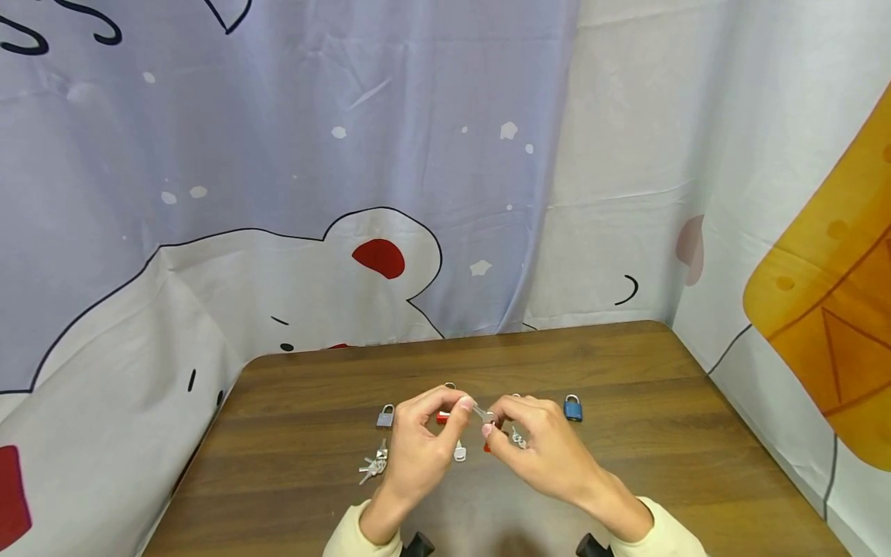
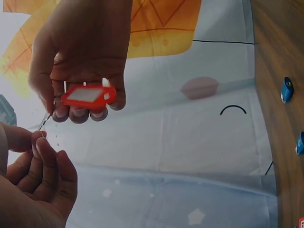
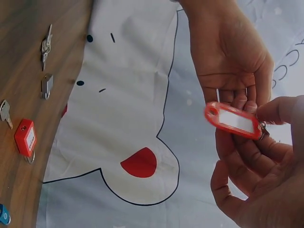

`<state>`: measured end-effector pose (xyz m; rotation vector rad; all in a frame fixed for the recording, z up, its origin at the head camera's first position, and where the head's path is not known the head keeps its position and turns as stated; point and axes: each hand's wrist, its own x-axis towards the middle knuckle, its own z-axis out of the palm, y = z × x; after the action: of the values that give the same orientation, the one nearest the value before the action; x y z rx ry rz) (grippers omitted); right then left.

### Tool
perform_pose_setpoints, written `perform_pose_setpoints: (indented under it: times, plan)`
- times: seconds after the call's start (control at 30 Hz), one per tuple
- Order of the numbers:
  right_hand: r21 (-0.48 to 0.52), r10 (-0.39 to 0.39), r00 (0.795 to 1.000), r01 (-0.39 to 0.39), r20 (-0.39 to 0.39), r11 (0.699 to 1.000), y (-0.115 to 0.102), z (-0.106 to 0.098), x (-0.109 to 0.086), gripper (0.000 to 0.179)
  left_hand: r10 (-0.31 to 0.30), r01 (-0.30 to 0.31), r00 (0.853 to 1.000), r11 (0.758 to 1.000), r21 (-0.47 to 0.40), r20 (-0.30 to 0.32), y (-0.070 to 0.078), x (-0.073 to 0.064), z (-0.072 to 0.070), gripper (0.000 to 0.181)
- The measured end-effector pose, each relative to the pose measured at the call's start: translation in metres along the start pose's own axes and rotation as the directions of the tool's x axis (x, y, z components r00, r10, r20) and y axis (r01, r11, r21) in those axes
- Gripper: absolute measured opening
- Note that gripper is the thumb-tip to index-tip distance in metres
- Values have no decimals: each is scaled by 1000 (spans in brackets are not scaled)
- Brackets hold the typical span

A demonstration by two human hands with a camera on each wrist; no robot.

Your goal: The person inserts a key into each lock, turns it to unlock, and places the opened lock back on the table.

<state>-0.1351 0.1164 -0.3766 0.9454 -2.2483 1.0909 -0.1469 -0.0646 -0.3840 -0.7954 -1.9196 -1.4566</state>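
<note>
Red plastic marks the key tag, which is held in the air above the wooden table between the two hands, close in front of the person. The tag is gripped by the right hand: in the right wrist view its ring end is pinched between thumb and curled fingers, and its long axis runs from that pinch out towards the left hand, with the slotted free end pointing at the left palm. A small silver key is seen in the head view bridging the gap between the hands; its tip is pinched by the left thumb and forefinger, the remaining left fingers being loosely curled. In the left wrist view a thin metal piece slants from the left fingertips up to the right hand's grip beside the tag. The key therefore lies along the line joining the two pinches, and both hands are equally near it; whether the key is already threaded on the tag's ring cannot be told. On the table beneath, a grey padlock, a bunch of keys, a loose key, a red padlock and a blue padlock are laid well apart from one another, untouched by either hand.
</note>
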Motion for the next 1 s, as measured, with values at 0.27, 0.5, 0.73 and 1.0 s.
perform_pose_setpoints:
  times: [0.27, 0.5, 0.73, 1.0]
  plan:
    - [-65, -104, 994, 102, -28, 993, 5, -1, -4, 17, -17, 17, 1000, 1000, 14, 7, -4, -2, 3, 9]
    - [-98, -127, 992, 127, 1, 987, 13, -8, -9, 14, -154, 157, 985, 987, -32, 72, -6, -2, 7, 9]
    - [-138, -99, 994, 93, -37, 986, 22, -22, -13, 18, -287, 298, 949, 951, -78, 128, -10, 5, 15, 12]
    - [-177, -65, 994, 49, -84, 983, 34, -43, -22, 23, -317, 326, 931, 945, -20, 182, -19, 15, 29, 11]
